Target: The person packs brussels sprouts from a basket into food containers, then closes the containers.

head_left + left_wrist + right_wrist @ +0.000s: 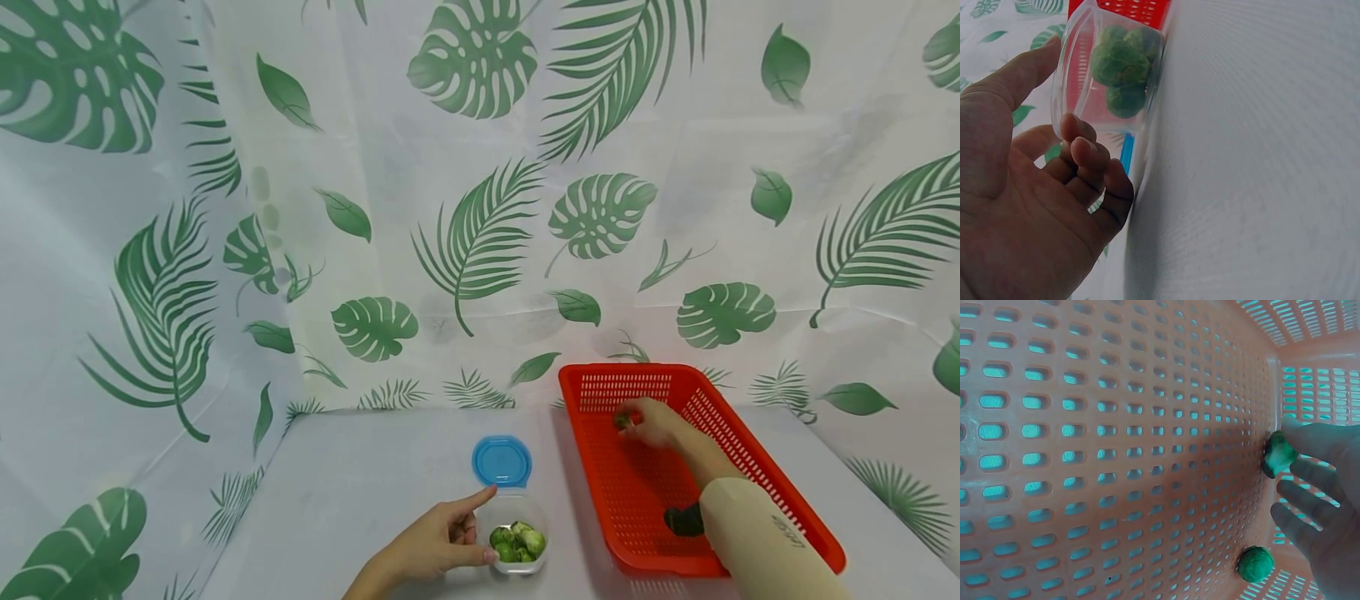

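Observation:
My left hand (442, 537) holds a clear plastic container (1075, 81) at its rim, thumb on the near side and index finger across the far side. Several green Brussels sprouts (516, 542) lie inside it. Down in the red basket (600, 500), my right hand (651, 423) pinches a Brussels sprout (1280, 454) between thumb and index finger, close to the basket floor. The other fingers of that hand are spread. A second loose sprout (1255, 564) rests in the basket near the hand, hidden in the head view.
A blue lid (502, 461) lies on the white table (360, 492) just behind the container. The perforated basket stands to the right, its walls rising around my right hand. A dark object (684, 521) shows beside the right sleeve. Leaf-patterned sheets hang behind and at the sides.

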A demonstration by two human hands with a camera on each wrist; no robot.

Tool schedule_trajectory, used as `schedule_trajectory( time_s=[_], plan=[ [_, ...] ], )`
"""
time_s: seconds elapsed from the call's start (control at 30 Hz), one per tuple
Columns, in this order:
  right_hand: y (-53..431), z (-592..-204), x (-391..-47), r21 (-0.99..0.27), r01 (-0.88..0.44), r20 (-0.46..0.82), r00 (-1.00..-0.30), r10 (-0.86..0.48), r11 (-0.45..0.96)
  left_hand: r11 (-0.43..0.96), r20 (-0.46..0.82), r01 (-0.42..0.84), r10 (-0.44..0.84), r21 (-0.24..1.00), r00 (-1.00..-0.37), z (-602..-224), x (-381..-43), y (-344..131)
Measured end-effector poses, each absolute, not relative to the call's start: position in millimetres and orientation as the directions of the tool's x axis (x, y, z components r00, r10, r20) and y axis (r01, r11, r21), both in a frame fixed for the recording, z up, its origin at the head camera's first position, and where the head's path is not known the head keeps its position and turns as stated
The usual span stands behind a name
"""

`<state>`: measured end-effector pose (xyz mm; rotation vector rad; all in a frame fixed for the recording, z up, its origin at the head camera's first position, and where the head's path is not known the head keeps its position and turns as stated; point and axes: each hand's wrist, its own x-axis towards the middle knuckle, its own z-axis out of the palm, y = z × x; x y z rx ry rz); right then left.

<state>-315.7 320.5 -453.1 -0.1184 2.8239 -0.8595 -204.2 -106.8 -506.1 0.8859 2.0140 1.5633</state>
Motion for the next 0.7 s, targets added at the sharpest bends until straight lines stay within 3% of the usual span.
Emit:
schedule_trajectory(
  time_s=[0.7],
  plan=[
    [315.3,-447.7,-312.1,-0.545,-0.003,-0.168,-0.979,-0.112,0.838,0.168,0.033,0.215,0.709,0.962,-0.704,-506.4,-203.8,-106.6]
  ],
)
